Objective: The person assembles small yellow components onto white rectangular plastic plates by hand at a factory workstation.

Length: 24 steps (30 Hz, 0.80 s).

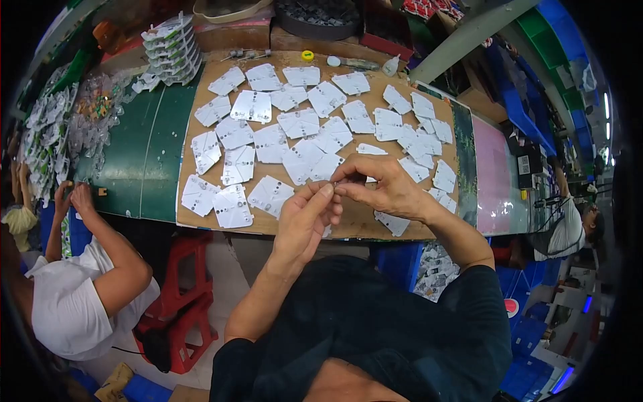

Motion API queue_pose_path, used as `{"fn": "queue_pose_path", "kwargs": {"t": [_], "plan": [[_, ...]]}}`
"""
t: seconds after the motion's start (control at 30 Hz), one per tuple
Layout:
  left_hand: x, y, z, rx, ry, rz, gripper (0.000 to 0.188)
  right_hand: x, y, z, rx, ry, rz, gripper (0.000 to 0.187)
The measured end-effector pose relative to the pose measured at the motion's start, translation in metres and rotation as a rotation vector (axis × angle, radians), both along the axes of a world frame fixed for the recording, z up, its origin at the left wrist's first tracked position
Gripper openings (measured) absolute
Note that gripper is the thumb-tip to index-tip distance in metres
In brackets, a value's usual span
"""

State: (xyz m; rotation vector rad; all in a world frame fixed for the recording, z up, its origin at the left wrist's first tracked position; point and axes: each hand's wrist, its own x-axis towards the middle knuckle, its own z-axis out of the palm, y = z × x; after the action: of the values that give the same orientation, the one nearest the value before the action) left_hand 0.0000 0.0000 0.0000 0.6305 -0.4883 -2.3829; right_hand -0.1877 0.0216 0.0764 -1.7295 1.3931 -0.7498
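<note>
My left hand (309, 218) and my right hand (383, 185) meet over the near edge of the brown board (191, 157). The fingertips of both pinch together at one spot, on something too small to make out. Many flat white plates (270, 195) with small dark holes and printed marks lie spread over the board around my hands. A few lie close together at the right, some overlapping, like this white plate (415, 144). One small white piece (370, 149) lies just beyond my right hand.
A stack of white plastic parts (173, 50) stands far left. Beyond the board are a dark round tray (317, 15), a yellow cap (307, 55) and a small bottle (391, 65). Clear plastic parts (87, 127) lie left. A co-worker (87, 288) sits left by a red stool (179, 301).
</note>
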Motion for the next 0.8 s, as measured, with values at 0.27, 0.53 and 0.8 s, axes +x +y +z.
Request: {"fn": "queue_pose_path", "kwargs": {"t": [0.27, 0.53, 0.8], "plan": [[-0.001, -0.011, 0.01, 0.008, 0.022, 0.093, 0.022, -0.012, -0.051, 0.011, 0.215, -0.116, -0.025, 0.019], [0.019, 0.001, 0.016, -0.232, -0.115, -0.184, 0.02, -0.109, -0.204, -0.064, -0.405, 0.712, -0.389, 0.018], [0.047, 0.009, 0.002, -0.209, -0.203, -0.225, 0.022, -0.113, -0.231, -0.082, -0.314, 0.832, -0.332, 0.019]]}}
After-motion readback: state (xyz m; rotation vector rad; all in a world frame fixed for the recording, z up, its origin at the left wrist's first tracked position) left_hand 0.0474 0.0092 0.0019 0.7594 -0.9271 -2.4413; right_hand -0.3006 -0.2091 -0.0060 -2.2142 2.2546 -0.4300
